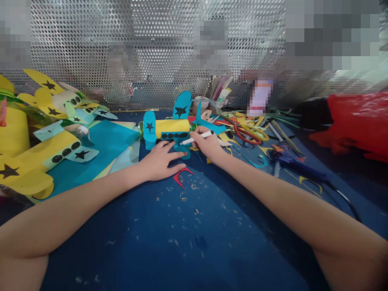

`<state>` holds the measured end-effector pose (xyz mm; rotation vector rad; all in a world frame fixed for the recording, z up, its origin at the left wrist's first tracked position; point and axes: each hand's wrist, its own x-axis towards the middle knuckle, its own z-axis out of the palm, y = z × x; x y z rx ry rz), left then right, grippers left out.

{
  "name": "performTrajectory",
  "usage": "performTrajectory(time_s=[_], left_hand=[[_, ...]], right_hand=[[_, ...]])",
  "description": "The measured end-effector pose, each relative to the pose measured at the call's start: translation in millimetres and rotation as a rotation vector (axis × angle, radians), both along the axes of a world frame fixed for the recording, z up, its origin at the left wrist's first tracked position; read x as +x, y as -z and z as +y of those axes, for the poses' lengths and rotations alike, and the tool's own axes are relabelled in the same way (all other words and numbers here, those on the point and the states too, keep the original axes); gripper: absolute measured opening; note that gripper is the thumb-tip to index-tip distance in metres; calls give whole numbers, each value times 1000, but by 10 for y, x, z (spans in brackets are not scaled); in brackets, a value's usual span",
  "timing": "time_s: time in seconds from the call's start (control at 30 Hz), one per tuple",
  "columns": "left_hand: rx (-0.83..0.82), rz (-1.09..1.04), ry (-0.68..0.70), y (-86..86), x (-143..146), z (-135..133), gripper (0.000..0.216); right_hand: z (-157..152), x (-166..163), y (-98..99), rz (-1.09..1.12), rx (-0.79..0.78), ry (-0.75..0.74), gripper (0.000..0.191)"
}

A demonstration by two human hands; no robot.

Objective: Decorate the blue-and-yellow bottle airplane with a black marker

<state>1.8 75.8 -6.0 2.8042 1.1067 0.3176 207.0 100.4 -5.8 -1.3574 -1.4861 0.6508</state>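
Observation:
A toy plane [172, 127] lies in front of me, with a yellow paper body around a bottle and blue wings and tail pieces. Black stars mark its upper wing and tail, and black ovals run in a row along its side. My right hand [207, 146] grips a white marker [197, 138], its tip at the near blue wing [183, 152]. Fingers spread, my left hand [160, 161] rests flat at that wing and partly covers it. A red curved paper scrap [182, 174] lies by my left thumb.
More yellow paper planes [57, 151] stand at left, beside blue paper sheets [100, 149]. Red-handled scissors [247, 135], paper scraps and a blue glue gun [298, 163] with a cord lie at right. A red plastic bag [360, 123] sits beyond. A perforated metal panel [169, 52] closes the back.

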Motion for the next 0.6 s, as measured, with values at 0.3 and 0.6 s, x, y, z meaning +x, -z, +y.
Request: performTrajectory(time_s=[0.3,0.6], left_hand=[[17,0,1,3,-5,-1,51],[23,2,-1,8,1,0,50]], right_hand=[[-64,-24,-74,-20,25,136,29],[-36,7,-32,-24,84,174,32]])
